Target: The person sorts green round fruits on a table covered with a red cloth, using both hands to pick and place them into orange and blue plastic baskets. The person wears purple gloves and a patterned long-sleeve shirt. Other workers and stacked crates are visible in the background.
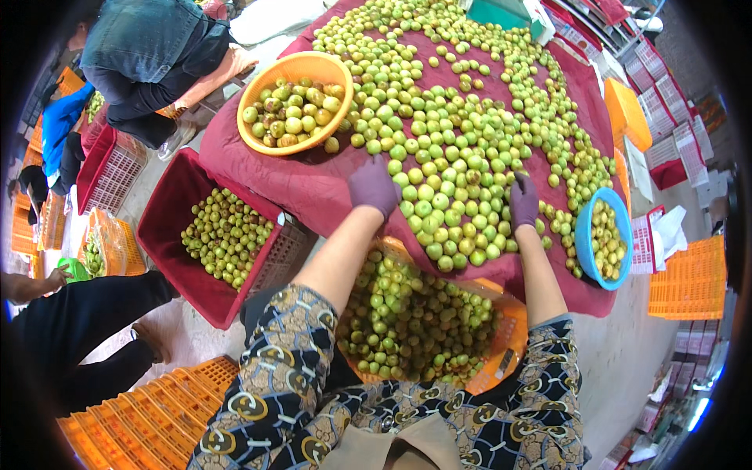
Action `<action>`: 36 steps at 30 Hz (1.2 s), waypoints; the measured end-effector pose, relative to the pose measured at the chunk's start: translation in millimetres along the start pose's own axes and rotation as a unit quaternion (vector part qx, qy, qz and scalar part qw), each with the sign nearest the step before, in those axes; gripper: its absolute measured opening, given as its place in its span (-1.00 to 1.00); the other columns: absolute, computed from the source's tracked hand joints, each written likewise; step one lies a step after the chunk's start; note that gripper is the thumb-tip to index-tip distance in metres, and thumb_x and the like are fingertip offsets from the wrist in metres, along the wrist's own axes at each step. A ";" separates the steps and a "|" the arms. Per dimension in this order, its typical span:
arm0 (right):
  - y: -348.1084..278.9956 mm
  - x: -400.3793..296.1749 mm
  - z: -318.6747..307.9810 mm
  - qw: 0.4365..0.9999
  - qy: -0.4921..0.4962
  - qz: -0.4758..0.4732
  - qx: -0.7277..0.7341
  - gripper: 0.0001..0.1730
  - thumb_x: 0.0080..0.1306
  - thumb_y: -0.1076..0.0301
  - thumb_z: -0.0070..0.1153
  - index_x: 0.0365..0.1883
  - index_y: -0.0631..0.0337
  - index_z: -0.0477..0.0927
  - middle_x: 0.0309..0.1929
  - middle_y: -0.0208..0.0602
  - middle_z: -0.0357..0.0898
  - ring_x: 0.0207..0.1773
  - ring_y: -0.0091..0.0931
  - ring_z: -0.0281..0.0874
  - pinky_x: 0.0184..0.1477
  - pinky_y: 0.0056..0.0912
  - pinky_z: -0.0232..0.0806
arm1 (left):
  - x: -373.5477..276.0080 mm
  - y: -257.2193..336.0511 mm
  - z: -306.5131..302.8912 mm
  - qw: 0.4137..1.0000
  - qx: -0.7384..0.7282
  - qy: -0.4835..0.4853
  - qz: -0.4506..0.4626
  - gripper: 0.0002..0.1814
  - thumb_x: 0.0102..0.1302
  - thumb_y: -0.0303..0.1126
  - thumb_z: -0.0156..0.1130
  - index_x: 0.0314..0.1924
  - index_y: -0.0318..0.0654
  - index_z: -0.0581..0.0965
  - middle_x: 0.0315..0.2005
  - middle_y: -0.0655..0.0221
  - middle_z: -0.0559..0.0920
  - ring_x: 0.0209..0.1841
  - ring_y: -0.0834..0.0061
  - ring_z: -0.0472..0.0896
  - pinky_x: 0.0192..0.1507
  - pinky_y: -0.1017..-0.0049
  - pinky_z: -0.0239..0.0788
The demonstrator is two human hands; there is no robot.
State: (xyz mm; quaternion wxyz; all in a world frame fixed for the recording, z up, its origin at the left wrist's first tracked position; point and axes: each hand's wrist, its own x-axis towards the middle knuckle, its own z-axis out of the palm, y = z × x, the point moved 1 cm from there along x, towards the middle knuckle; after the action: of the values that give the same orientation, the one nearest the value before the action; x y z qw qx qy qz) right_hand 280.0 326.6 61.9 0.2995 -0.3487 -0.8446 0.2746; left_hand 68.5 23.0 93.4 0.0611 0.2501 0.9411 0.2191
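Observation:
Many round green fruits (464, 158), which look like jujubes, lie loose on a table covered with dark red cloth (276, 182). My left hand (375, 187), in a purple glove, rests at the near left edge of the fruits. My right hand (523, 202), gloved alike, reaches down among fruits at the right, its fingertips partly hidden. Whether either hand grips a fruit cannot be made out. Between my forearms, below the table edge, stands an orange crate (505, 352) filled with the same fruits, partly in shadow.
An orange basket (252, 136) of browner fruits sits at the table's left; a blue basket (583, 235) of fruits at its right. Left of me stands a red-lined crate (161, 252) holding fruits. Empty orange crates (153, 411) lie lower left. Other people (147, 47) are at the left.

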 end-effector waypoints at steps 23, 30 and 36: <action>-121.0 -127.5 -21.4 0.904 -0.409 -0.070 -0.099 -0.36 0.25 -0.23 0.16 0.17 -0.05 0.63 0.01 0.01 0.69 0.06 -0.04 0.64 0.08 0.01 0.46 | -72.4 63.8 18.0 0.859 -0.010 -0.415 0.299 -0.15 0.13 -0.12 0.39 0.44 -0.03 0.33 0.05 0.02 0.68 0.06 0.03 0.67 0.11 0.19 0.49; -96.5 -137.7 -73.0 0.870 -0.477 0.027 0.125 -0.54 0.45 -0.05 0.11 0.18 -0.03 0.66 0.08 -0.12 0.68 0.16 -0.21 0.63 0.20 -0.22 0.43 | -64.5 48.1 2.2 0.725 -0.210 -0.589 0.287 -0.41 0.27 -0.17 0.43 0.25 -0.20 0.53 0.01 0.30 0.70 0.05 0.50 0.61 0.15 0.43 0.44; -4.8 -79.0 -123.4 0.968 -0.155 0.013 -0.198 -0.53 0.34 0.00 0.18 0.08 0.12 0.68 -0.08 0.01 0.70 0.00 -0.11 0.66 0.11 -0.08 0.43 | -6.8 31.6 7.4 0.948 -0.114 -0.209 0.212 -0.61 0.18 -0.22 0.40 0.01 -0.15 0.66 -0.12 0.27 0.70 -0.10 0.34 0.67 -0.03 0.32 0.53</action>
State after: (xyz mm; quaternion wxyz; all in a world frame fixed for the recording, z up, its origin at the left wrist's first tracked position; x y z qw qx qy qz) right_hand 409.7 295.6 123.0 0.0868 -0.3656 -0.9133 0.1569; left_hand 90.2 47.0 100.8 0.2364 0.4757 0.8012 0.2755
